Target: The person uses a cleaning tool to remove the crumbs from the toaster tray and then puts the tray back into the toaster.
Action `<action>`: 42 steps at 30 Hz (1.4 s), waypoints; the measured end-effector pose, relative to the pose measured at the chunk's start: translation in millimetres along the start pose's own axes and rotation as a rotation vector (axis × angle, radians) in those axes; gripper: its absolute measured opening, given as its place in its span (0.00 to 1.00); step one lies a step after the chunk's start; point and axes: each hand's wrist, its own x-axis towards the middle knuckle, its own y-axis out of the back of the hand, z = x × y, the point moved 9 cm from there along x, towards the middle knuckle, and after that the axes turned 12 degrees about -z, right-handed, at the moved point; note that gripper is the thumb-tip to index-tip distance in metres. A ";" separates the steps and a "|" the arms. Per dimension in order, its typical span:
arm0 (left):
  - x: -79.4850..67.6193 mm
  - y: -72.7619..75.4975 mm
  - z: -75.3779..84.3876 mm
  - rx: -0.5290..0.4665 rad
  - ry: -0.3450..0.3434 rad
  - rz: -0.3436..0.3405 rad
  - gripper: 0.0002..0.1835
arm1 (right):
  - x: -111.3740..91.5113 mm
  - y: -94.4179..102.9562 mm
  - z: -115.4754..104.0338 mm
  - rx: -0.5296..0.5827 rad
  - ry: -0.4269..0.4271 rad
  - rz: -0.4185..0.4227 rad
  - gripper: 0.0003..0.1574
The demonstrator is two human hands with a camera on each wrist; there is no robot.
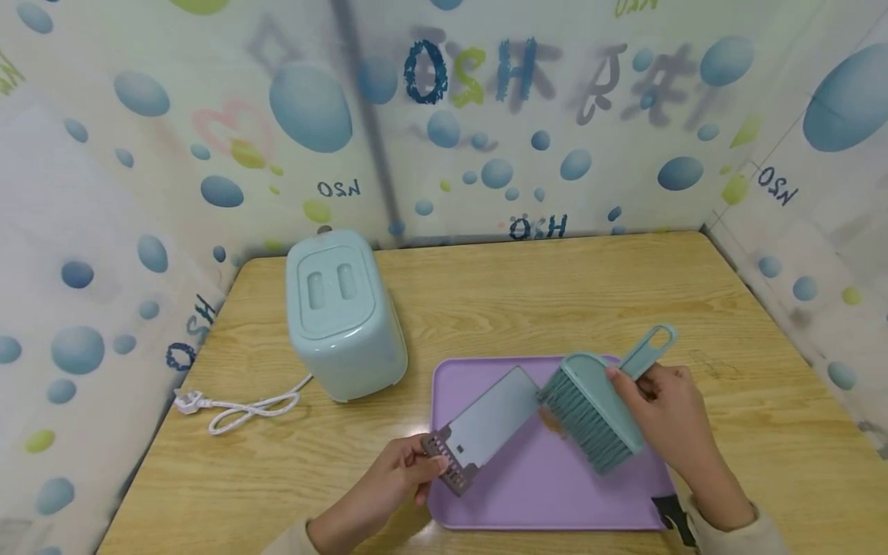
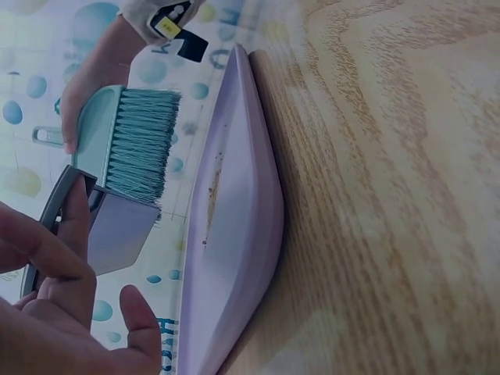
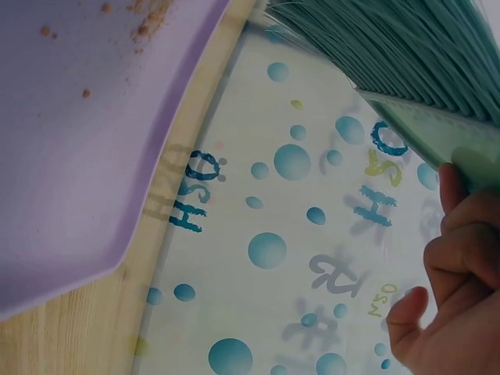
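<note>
My left hand (image 1: 395, 474) pinches the brown slotted end of a flat metal crumb tray (image 1: 494, 416), which tilts above the purple tray (image 1: 541, 493). In my right hand (image 1: 671, 412) is a small teal brush (image 1: 600, 401), gripped where the handle meets the head. Its bristles point down and to the left, at the crumb tray's far end; whether they touch is hard to tell. Brown crumbs (image 2: 212, 199) lie on the purple tray, partly hidden by the brush in the head view. The right wrist view shows crumbs (image 3: 144, 27) scattered there too.
A pale blue toaster (image 1: 343, 308) stands at the left on the wooden table (image 1: 555, 293). Its white cord and plug (image 1: 257, 408) lie beside it. A bubble-patterned curtain (image 1: 444, 169) surrounds the table's back and sides. A black strap (image 1: 671, 512) hangs near the right wrist.
</note>
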 end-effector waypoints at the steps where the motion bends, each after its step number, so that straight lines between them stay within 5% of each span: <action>1: 0.0 0.1 -0.4 0.000 0.004 0.000 0.18 | -0.2 0.2 0.5 -0.001 -0.004 -0.001 0.26; 21: -1.4 4.6 -3.9 -0.009 0.042 0.055 0.18 | -3.4 4.9 4.4 0.040 -0.037 -0.018 0.27; 30: -1.2 5.3 -3.3 -0.009 0.050 0.073 0.18 | -4.1 5.7 7.7 0.098 0.033 -0.041 0.22; 42: -0.2 3.1 -4.1 -0.030 0.049 0.059 0.19 | -7.2 11.9 17.1 0.130 -0.089 -0.013 0.18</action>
